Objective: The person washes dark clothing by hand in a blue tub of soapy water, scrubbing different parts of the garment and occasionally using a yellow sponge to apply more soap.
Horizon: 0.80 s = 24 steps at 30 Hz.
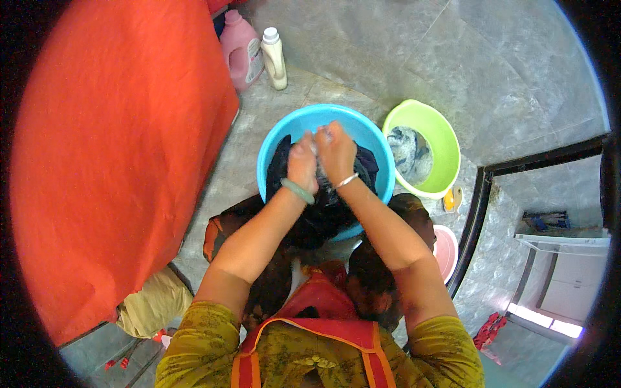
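Note:
A blue basin (264, 161) stands on the floor in front of me with dark wet clothes (326, 216) heaped inside. My left hand (302, 163), below a green bangle, is closed over the basin. Close beside it, my right hand (336, 154), with a silver bangle at the wrist, is curled into a fist. A dark, sudsy garment (321, 181) shows between the two hands, gripped by both. Their fingertips are a little blurred, and most of the held cloth is hidden by the hands.
To the right, a green basin (446, 155) holds soapy water and cloth. A pink basin (445, 253) sits near my right knee, by a dark door frame (475, 213). Pink detergent jug (240, 52) and white bottle (274, 61) stand at the back. A red cover (123, 149) fills the left.

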{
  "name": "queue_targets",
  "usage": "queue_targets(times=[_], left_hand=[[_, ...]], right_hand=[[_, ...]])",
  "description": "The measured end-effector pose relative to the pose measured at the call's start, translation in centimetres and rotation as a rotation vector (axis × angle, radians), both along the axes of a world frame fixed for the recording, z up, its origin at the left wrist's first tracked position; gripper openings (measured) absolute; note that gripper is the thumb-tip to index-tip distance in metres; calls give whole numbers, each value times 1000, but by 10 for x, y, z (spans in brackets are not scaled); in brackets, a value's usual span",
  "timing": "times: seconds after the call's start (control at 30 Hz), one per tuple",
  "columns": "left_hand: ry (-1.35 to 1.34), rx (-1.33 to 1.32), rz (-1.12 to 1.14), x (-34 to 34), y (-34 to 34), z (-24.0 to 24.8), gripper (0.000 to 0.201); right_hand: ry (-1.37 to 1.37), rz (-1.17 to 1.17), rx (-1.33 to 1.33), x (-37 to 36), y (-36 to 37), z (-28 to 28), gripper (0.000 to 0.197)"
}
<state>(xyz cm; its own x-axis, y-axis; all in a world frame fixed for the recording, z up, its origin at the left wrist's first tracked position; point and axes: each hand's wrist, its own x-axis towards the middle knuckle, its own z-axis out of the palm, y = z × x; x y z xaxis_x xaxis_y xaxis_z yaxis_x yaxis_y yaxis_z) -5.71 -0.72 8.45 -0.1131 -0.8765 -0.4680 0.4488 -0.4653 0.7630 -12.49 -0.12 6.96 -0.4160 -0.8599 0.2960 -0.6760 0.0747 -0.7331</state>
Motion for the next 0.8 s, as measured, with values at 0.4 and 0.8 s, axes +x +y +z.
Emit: queue_targets(times=[0.4,0.8], left_hand=[[-317,-313,-262,15,-16,22,43],[-882,-900,-1037,49,-33,18,33]], right_hand=[[-845,334,58,-65,-6,17,39],[-697,470,470,-99,39,64,19]])
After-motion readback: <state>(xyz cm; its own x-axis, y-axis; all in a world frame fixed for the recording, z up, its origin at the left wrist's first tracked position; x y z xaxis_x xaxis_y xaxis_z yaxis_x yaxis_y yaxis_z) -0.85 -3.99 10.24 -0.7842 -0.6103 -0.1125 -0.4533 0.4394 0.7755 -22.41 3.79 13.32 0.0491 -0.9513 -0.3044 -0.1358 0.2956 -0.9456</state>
